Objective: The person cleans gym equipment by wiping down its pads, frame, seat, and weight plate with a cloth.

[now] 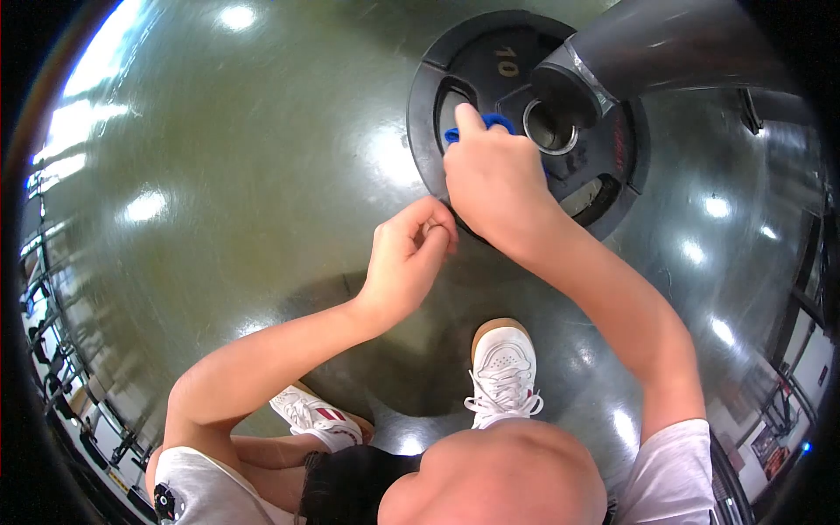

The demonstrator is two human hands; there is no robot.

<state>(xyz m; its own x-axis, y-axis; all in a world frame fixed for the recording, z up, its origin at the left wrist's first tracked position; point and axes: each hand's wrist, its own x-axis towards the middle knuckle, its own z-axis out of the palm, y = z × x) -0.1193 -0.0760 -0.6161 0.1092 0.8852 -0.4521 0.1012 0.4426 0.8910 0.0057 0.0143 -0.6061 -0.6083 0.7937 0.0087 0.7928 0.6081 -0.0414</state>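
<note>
A round black weight plate (472,54) marked with a 10 lies in front of me, with a metal-ringed centre hole and cut-out grips. My right hand (497,171) is over its left side, closed on a blue cloth (499,121) pressed to the plate near the hole. Most of the cloth is hidden under my fingers. At the plate's lower left rim, my left hand (407,258) has its fingers curled around the edge. Its fingertips are partly hidden.
A thick dark cylinder (674,48) with a silver band overhangs the plate from the upper right. My white shoes (503,367) rest on the shiny green floor (262,175). Racks and equipment (61,367) line the far left edge.
</note>
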